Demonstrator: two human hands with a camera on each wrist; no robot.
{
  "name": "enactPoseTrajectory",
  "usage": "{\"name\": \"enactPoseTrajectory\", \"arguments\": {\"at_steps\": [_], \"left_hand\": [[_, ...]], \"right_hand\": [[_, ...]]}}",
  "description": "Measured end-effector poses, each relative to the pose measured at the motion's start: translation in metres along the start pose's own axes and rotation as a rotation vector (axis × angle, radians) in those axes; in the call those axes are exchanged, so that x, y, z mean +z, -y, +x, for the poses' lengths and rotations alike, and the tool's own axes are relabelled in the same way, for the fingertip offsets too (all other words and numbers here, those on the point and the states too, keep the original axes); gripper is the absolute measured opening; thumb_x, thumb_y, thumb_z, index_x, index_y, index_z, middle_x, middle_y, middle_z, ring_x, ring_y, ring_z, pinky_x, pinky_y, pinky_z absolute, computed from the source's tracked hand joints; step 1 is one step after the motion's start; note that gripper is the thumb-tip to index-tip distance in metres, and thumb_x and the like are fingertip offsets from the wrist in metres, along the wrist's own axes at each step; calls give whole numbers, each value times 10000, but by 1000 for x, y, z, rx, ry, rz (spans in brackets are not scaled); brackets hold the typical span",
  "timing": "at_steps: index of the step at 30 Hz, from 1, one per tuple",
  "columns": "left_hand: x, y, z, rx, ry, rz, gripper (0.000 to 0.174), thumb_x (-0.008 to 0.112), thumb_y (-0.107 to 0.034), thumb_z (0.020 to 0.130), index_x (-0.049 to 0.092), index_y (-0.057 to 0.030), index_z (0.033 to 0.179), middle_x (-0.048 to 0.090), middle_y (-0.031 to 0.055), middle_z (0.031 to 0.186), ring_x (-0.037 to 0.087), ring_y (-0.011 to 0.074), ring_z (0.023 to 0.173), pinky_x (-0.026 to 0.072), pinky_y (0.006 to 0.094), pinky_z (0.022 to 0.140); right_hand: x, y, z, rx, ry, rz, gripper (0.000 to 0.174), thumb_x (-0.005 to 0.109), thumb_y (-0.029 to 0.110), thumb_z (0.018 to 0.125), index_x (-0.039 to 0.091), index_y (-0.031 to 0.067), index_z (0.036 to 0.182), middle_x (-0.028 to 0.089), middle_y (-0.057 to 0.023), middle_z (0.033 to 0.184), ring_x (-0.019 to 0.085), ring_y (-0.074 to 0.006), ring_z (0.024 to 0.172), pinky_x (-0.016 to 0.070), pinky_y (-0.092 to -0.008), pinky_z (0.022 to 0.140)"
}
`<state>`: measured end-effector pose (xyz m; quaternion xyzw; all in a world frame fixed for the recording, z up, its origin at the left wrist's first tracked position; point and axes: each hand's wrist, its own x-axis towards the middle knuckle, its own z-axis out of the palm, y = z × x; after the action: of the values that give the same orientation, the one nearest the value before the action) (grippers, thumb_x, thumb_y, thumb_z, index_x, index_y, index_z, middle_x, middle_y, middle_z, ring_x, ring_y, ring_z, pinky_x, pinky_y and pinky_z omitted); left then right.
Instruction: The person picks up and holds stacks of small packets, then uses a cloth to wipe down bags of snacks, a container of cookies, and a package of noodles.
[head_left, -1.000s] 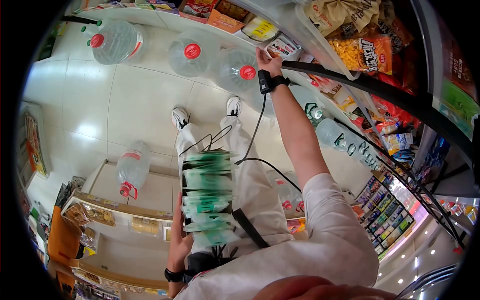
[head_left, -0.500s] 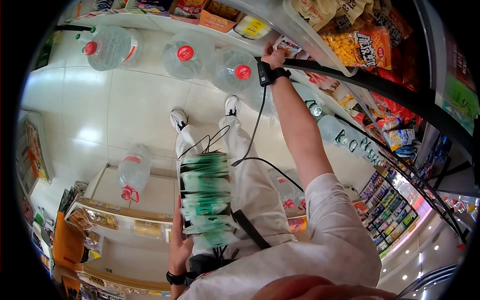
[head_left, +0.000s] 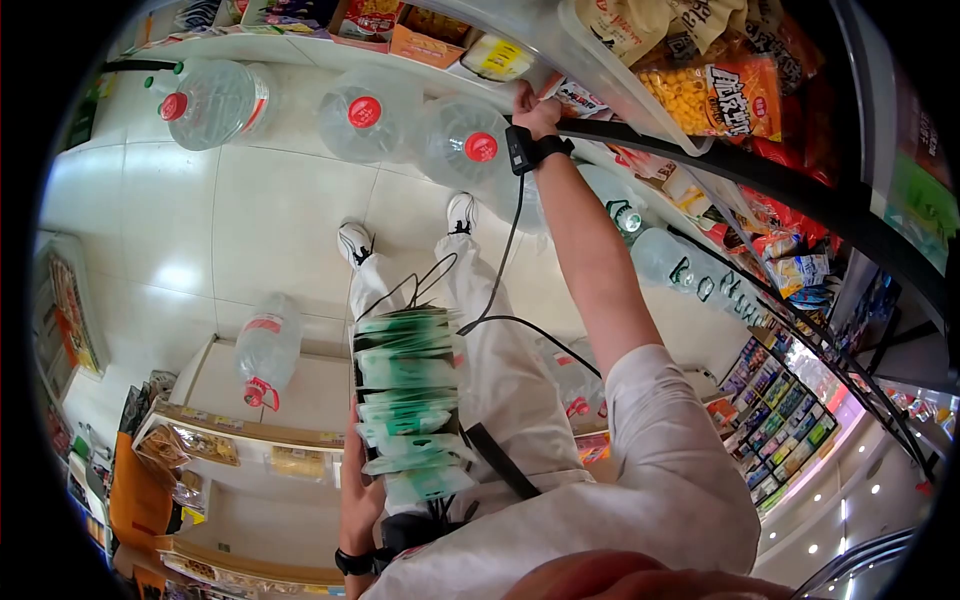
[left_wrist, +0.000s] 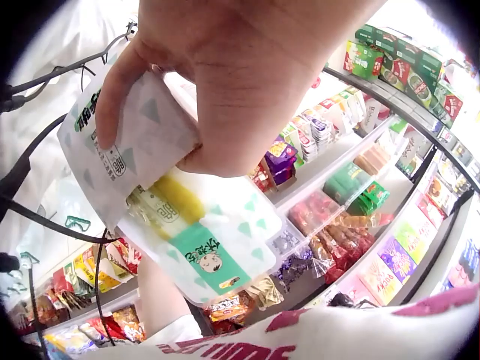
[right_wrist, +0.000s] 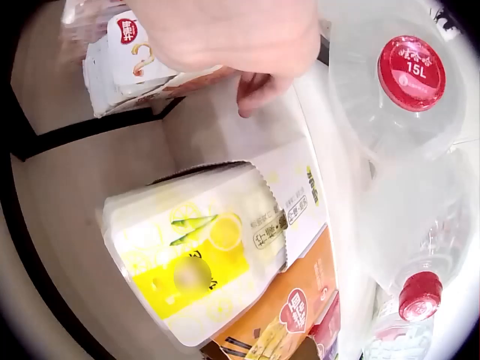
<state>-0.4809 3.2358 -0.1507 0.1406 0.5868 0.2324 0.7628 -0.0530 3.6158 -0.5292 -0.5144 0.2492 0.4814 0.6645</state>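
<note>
In the head view my left hand [head_left: 360,505] supports a box of green-and-white snack packets [head_left: 405,375] in front of the legs. The left wrist view shows its fingers gripping the white display box [left_wrist: 139,139], with packets [left_wrist: 214,251] sticking out. My right hand [head_left: 537,115] reaches to the low shelf, right beside a box of white packets with a red logo [right_wrist: 139,56]. A bent fingertip [right_wrist: 255,94] hangs over the bare shelf gap; the other fingers are hidden behind the hand. Across that gap stands a box of yellow-and-white packets [right_wrist: 191,255].
Large water bottles with red caps [head_left: 462,145] stand on the floor along the shelf. An orange snack box [head_left: 430,38] sits beyond the yellow packets. A clear bin [head_left: 635,85] with snack bags overhangs the right hand. Cables [head_left: 515,240] hang from the right wrist.
My right hand has reached a little deeper into the shelf. The red-logo box has shifted right, widening the gap beside the yellow packets. The left hand keeps its hold.
</note>
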Motion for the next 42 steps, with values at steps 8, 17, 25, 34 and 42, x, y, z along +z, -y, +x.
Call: {"name": "enactPoseTrajectory", "arguments": {"at_steps": [8, 17, 25, 34, 42], "left_hand": [[6, -8, -3, -24, -25, 7, 773, 426, 83, 796, 168, 6, 1521, 304, 133, 1528, 337, 222, 1372, 265, 343, 1123], [-8, 19, -10, 8, -75, 77, 758, 585, -183, 926, 154, -50, 1535, 334, 140, 1500, 366, 252, 1344, 309, 389, 1103], [-10, -10, 11, -8, -39, 2, 815, 586, -50, 859, 134, -39, 1537, 339, 123, 1500, 382, 227, 1338, 342, 363, 1088], [37, -78, 80, 147, 194, 223, 916, 409, 82, 697, 158, -125, 1553, 343, 123, 1487, 395, 230, 1313, 354, 331, 1067], [88, -78, 169, 35, 335, 133, 866, 468, 5, 778, 148, -205, 1555, 499, 142, 1279, 575, 183, 941, 570, 306, 710]], "right_hand": [[-3, -7, -1, -222, -11, 125, 481, 423, 513, 891, 549, 84, 1068, 633, -80, 959, 621, -194, 889, 567, -347, 777], [-23, 8, -53, 86, -30, 175, 601, 579, 487, 831, 464, -22, 1128, 579, -150, 1086, 611, -303, 974, 564, -405, 868], [-78, -24, -178, 334, 460, -481, 274, 467, 194, 975, 577, -52, 1020, 651, -158, 933, 633, -243, 874, 519, -300, 799], [-142, -7, -281, 205, 814, -1061, 303, 441, 251, 1006, 563, 16, 1152, 630, -76, 1013, 620, -176, 964, 489, -310, 895], [-156, 50, -292, 506, 602, -1097, 427, 428, 267, 993, 404, 101, 1386, 542, -91, 1197, 606, -222, 996, 519, -429, 927]]}}
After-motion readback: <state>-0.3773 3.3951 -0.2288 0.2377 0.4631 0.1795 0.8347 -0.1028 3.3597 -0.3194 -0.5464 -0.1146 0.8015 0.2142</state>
